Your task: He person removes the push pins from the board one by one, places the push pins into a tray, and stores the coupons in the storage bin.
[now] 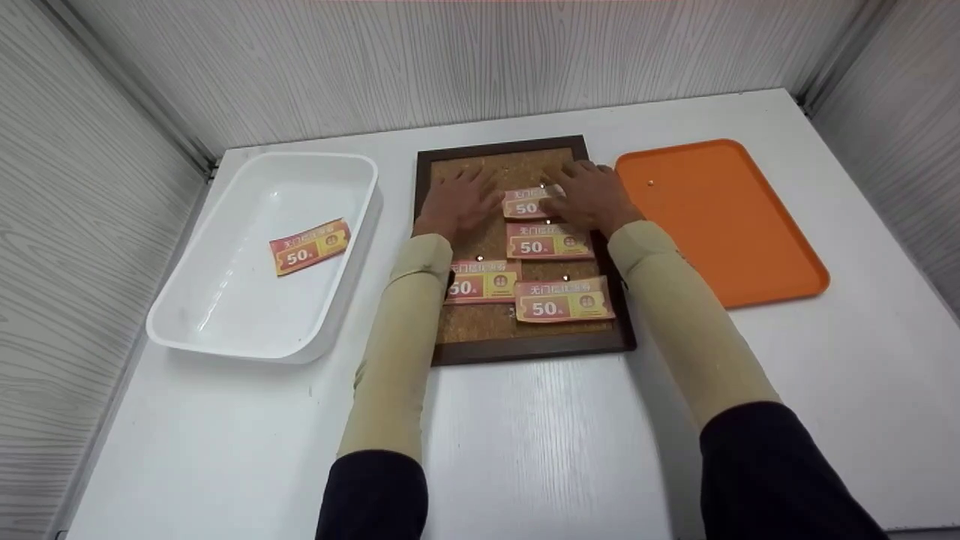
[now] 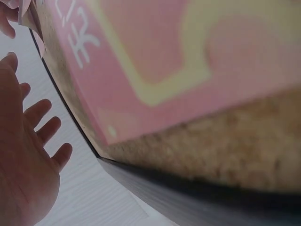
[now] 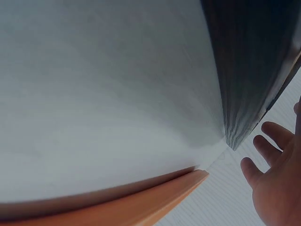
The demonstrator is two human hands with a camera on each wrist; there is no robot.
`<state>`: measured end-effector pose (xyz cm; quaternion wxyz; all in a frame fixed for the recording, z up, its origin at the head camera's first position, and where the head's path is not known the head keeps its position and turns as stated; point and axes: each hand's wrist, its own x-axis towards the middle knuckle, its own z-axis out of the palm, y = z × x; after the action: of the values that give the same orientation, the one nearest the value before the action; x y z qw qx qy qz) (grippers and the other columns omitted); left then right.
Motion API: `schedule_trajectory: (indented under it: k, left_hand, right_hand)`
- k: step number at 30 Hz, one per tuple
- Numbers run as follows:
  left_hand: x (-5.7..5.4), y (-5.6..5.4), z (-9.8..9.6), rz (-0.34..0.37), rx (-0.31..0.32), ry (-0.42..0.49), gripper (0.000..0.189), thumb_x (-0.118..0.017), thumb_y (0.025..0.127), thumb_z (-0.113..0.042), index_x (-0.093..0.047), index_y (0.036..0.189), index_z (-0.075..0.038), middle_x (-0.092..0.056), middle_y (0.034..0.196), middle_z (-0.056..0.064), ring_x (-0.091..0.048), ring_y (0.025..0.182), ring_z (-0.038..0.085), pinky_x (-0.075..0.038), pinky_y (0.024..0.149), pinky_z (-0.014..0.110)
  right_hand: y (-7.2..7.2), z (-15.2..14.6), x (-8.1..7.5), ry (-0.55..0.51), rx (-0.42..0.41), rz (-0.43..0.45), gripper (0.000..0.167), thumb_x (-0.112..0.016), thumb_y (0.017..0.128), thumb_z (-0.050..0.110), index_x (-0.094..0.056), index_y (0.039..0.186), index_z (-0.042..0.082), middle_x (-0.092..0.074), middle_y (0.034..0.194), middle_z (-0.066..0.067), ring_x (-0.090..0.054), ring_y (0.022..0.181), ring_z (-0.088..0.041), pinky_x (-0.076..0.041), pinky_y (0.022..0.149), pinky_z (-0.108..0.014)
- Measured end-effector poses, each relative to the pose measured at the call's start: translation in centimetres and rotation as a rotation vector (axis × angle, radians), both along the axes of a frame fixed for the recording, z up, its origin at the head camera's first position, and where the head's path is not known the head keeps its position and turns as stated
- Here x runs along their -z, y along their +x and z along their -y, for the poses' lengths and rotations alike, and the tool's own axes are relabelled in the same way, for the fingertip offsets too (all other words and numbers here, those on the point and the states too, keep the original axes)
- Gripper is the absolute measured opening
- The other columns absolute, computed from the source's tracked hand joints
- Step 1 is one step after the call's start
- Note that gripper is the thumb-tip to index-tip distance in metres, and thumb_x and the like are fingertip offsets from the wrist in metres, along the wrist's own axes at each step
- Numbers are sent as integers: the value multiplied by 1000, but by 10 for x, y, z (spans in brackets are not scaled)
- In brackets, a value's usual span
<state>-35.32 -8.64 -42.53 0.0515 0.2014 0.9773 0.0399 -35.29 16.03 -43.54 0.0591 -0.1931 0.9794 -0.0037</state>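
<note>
A framed cork board [image 1: 480, 322] lies on the white table, with several red-and-yellow "50" coupons on it, each with a small shiny pin at its top edge. My left hand [image 1: 461, 201] is over the upper left of the board, fingers spread, fingertips beside the top coupon [image 1: 523, 204]. On the upper right, my right hand [image 1: 592, 196] overlaps that coupon's right end, fingers extended. A lower coupon [image 1: 566, 300] sits near the bottom right. In the left wrist view, a pink coupon [image 2: 131, 56] looms close; the right wrist view shows the dark frame [image 3: 249, 61] beside my fingers.
At left stands a white bin [image 1: 247, 349] holding one loose coupon [image 1: 310, 246]. An orange tray [image 1: 735, 225] lies to the right, with a small shiny pin [image 1: 650, 183] on it. Grey wood-grain panels [image 1: 450, 67] rise behind and at both sides.
</note>
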Motion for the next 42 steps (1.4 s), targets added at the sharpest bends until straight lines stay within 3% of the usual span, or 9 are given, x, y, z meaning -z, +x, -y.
schedule_trajectory:
  k: [12, 20, 26, 32, 42]
  left_hand:
    - [3, 3, -10, 65, -42, 85, 63, -28, 100, -59, -23, 154, -27, -23, 161, 3, -19, 149, 28, -19, 119, 51]
    - [3, 5, -14, 71, -24, 73, 61, -31, 100, -58, -28, 152, -26, -29, 158, 4, -27, 146, 29, -25, 117, 49]
    - [2, 8, -19, 44, 3, 19, 58, -34, 100, -56, -34, 149, -25, -35, 154, 4, -31, 144, 27, -27, 116, 47]
    - [0, 10, -23, 57, -26, 16, 58, -35, 100, -54, -35, 149, -22, -35, 155, 4, -30, 144, 26, -27, 117, 46]
    - [-3, 12, -28, 75, -47, -10, 59, -37, 100, -54, -36, 148, -20, -32, 156, 4, -32, 143, 28, -29, 115, 48]
  right_hand:
    - [1, 0, 1, -49, 24, 14, 68, -30, 99, 61, -18, 155, 26, -28, 157, -16, -27, 144, -40, -23, 114, -58]
    - [1, 4, 1, -45, 0, 6, 62, -31, 101, 53, -19, 154, 24, -30, 155, -18, -29, 142, -41, -25, 113, -58]
    - [2, 4, 2, -47, -3, -22, 55, -32, 102, 50, -28, 150, 24, -33, 153, -17, -34, 139, -40, -31, 110, -58]
    - [3, 4, 0, -68, -8, -33, 46, -32, 102, 49, -39, 140, 24, -37, 148, -17, -40, 133, -40, -33, 107, -58]
    - [3, 5, -8, 5, -4, -15, 50, -29, 103, 48, -37, 146, 24, -38, 146, -18, -40, 133, -40, -33, 106, -60]
